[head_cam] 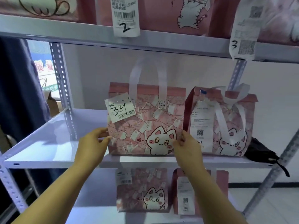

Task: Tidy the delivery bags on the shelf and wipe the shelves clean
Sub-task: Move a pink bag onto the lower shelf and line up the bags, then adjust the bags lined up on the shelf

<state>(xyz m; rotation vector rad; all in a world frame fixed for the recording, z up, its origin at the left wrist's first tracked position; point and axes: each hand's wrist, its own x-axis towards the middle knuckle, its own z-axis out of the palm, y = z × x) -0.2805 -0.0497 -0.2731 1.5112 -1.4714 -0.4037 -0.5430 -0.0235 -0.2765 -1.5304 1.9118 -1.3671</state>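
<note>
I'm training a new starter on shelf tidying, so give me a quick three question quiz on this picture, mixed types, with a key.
1. True or false: both hands hold the same bag.
2. Which handwritten number is on the label of the bag being held? A) 2 B) 3 C) 34
3. What dark thing lies at the right end of the middle shelf?

Key
1. True: the left hand and right hand grip opposite sides of the pink cat bag.
2. C, on its label.
3. A black pouch, beside the second bag on the middle shelf.
</note>
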